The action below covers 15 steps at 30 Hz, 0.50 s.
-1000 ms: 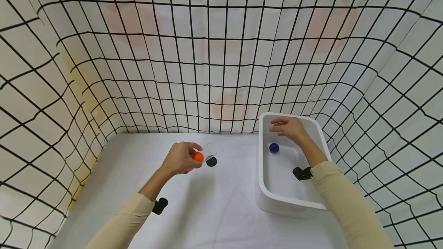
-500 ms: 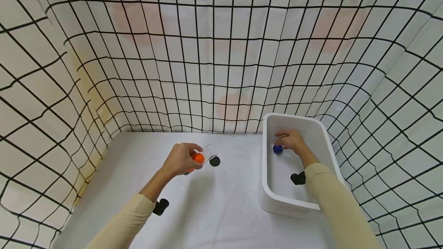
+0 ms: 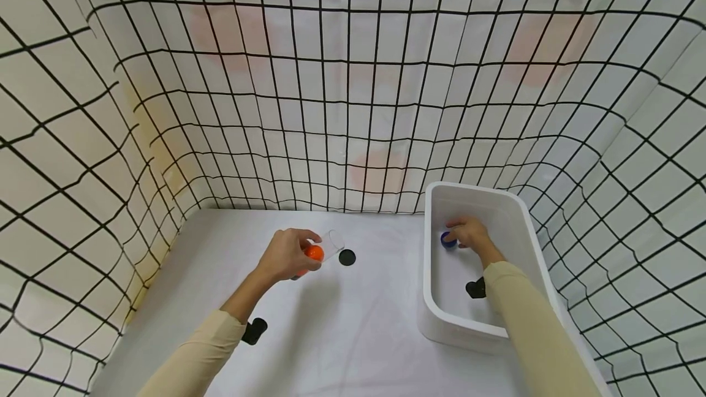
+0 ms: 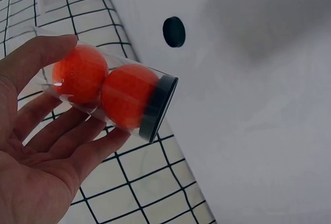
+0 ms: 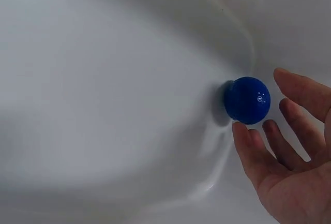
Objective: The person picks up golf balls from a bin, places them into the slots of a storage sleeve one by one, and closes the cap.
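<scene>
- The left hand (image 3: 287, 256) holds a tilted clear tube (image 3: 333, 244) above the table (image 3: 380, 311), fingers pinching its sides.
- Two orange balls (image 4: 130, 96) sit inside, near the black cap (image 4: 158, 108).
- A black disc (image 3: 347, 257) lies on the table.
- Inside the white bin (image 3: 428, 262), the right hand (image 5: 295, 169) spreads its fingers around a blue ball (image 5: 248, 100); I cannot tell whether they touch.

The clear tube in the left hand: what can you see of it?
The clear tube looks like plastic, with a black cap on one end and no cap showing on the other. Two orange balls sit side by side inside. The left hand holds it between thumb and fingers, tilted above the white table.
</scene>
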Available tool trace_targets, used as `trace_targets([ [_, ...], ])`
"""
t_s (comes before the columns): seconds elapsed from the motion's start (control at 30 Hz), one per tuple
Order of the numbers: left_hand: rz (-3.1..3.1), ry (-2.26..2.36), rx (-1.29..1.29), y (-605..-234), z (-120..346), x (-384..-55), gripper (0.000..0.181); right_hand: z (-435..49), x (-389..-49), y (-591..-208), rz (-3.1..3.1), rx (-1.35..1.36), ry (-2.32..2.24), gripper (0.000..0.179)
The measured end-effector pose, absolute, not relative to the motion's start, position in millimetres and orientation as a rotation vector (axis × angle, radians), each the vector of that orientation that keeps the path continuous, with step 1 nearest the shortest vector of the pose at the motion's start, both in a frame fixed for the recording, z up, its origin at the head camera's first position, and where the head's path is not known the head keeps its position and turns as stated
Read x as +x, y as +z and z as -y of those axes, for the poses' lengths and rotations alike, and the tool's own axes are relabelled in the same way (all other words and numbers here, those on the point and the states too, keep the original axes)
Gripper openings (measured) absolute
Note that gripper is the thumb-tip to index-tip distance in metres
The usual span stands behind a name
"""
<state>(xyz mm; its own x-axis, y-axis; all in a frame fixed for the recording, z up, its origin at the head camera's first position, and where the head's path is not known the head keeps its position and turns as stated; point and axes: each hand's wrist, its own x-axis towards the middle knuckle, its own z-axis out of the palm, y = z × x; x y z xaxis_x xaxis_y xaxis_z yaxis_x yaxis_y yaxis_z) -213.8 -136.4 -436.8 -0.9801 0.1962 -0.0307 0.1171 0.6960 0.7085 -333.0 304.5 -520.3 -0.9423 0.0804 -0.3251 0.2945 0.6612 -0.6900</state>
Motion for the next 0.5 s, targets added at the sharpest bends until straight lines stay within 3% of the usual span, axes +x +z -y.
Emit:
trace_targets([
  [0.5,-2.818,1.142,0.26,-440.5,138.4,-214.7,0.036,-306.1,-328.6,-525.3,-2.531,0.33,-1.099,0.059],
])
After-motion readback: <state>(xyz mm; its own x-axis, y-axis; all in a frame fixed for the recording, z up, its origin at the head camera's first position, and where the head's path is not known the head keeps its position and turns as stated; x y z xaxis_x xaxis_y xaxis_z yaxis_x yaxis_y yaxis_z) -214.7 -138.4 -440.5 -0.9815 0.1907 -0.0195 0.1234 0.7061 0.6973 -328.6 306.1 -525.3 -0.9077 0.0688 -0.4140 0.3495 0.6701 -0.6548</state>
